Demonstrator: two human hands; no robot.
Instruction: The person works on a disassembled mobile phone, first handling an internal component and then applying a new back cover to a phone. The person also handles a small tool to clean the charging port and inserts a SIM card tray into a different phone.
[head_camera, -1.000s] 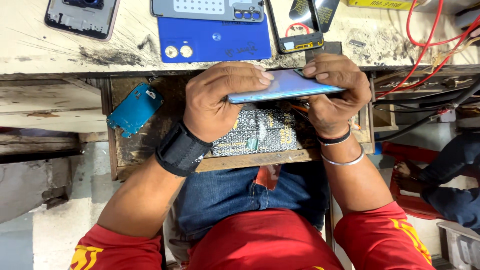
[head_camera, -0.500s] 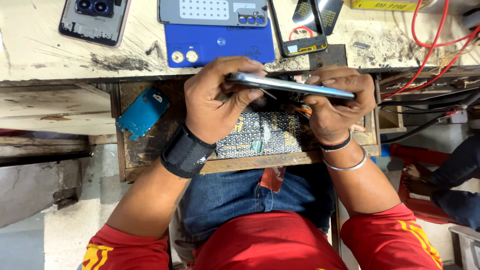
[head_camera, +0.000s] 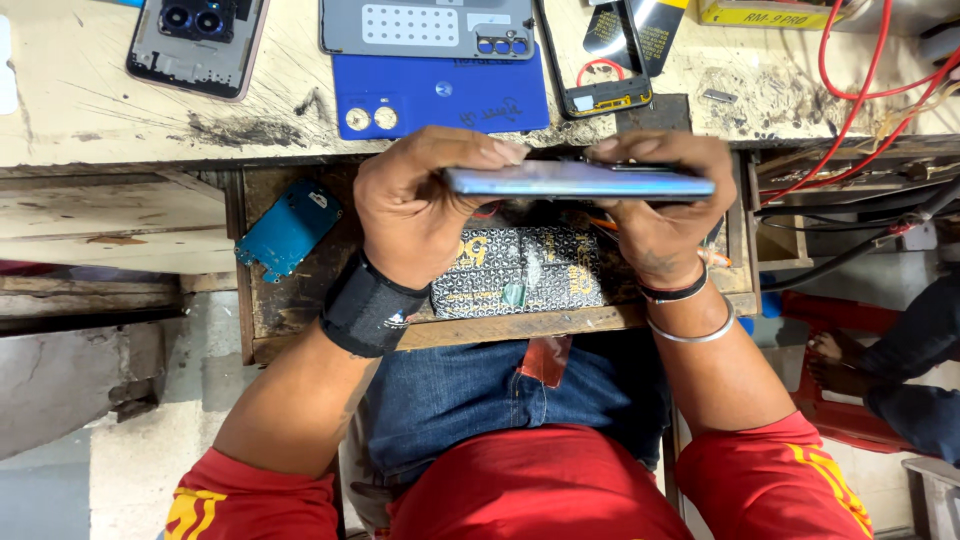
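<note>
Bright even daylight, soft shadows, sharp focus, slight edge distortion

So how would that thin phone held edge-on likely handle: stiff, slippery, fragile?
The phone spans straight between left hand and right hand without sagging, so probably stiff. Its smooth glossy edge suggests it could slip. Being so thin, it is likely fragile if flexed.

Phone (head_camera: 580, 180): smooth, glossy shell, pale blue sheen along its edge; workbench (head_camera: 120, 110): worn wood, pale top rough, scratched and stained black; open drawer (head_camera: 500, 325): bare, dull wood; blue back cover (head_camera: 440, 95): matt plastic; teal part (head_camera: 288, 228): smooth plastic; pouch (head_camera: 520, 270): shiny bubble-textured film; wristband (head_camera: 368, 305): black matt cloth; bangle (head_camera: 690, 335): polished metal; cables (head_camera: 850, 90): glossy red plastic sheath.
</note>
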